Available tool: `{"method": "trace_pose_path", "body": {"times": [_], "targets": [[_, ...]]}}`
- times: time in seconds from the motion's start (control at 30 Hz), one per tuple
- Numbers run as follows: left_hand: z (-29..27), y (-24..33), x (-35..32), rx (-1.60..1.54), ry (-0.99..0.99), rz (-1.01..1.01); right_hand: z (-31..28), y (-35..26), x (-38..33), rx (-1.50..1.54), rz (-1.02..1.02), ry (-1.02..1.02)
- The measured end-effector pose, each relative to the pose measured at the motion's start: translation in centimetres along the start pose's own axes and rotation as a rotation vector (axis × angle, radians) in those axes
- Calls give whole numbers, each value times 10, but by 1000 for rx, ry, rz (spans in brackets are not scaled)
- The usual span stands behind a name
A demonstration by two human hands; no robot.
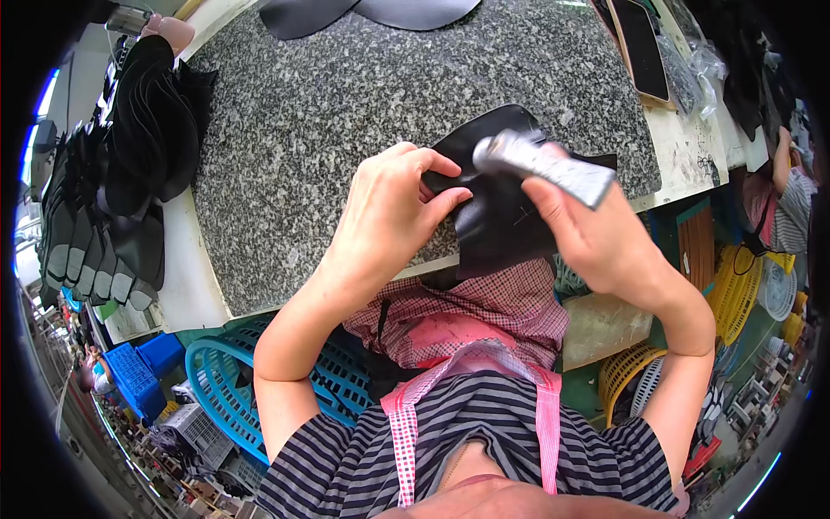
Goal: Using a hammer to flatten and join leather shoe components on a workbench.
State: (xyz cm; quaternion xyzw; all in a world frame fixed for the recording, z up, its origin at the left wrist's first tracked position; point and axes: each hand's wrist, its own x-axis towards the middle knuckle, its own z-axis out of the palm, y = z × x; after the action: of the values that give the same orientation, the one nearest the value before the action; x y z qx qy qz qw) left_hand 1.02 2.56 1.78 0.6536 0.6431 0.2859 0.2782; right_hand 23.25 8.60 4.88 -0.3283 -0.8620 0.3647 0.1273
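Observation:
A black leather piece (pixel 501 216) lies half over the front edge of a speckled granite slab (pixel 346 104). My left hand (pixel 393 212) pinches its left edge between thumb and fingers. My right hand (pixel 588 233) grips a silver metal hammer (pixel 545 166) by the handle; its head hangs just above the leather, blurred. The leather's lower part droops over my lap.
A stack of black and grey cut pieces (pixel 112 190) fills the left side of the bench. More black pieces (pixel 363 13) lie at the slab's far edge. A dark phone (pixel 641 48) rests at the far right. Blue (pixel 225 389) and yellow baskets (pixel 735 290) stand below. Another person (pixel 787 190) sits right.

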Motion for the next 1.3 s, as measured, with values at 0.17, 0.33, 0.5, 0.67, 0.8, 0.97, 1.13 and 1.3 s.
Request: {"method": "trace_pose_path", "body": {"times": [0.17, 0.33, 0.5, 0.67, 0.8, 0.97, 1.13, 1.3], "targets": [[1, 5, 2, 11, -3, 28, 5, -9, -14, 149, 14, 128], [-2, 3, 2, -37, -42, -58, -6, -15, -3, -65, -251, 212], [1, -1, 0, -96, -12, -41, 22, -7, -33, 215, 177, -14], [2, -9, 3, -12, 49, 137, 29, -2, -39, 71, -112, 213], [-6, -12, 10, -2, 6, 82, 25, -1, -37, 210, 139, -3], [-7, -16, 15, 54, 13, 146, 25, 0, -39, 175, 70, 50], [-9, -14, 16, 32, -2, 149, 13, -6, -36, 89, 71, 13], [-8, -19, 14, 50, 5, 160, -19, -25, -15, 136, 267, -190]]}}
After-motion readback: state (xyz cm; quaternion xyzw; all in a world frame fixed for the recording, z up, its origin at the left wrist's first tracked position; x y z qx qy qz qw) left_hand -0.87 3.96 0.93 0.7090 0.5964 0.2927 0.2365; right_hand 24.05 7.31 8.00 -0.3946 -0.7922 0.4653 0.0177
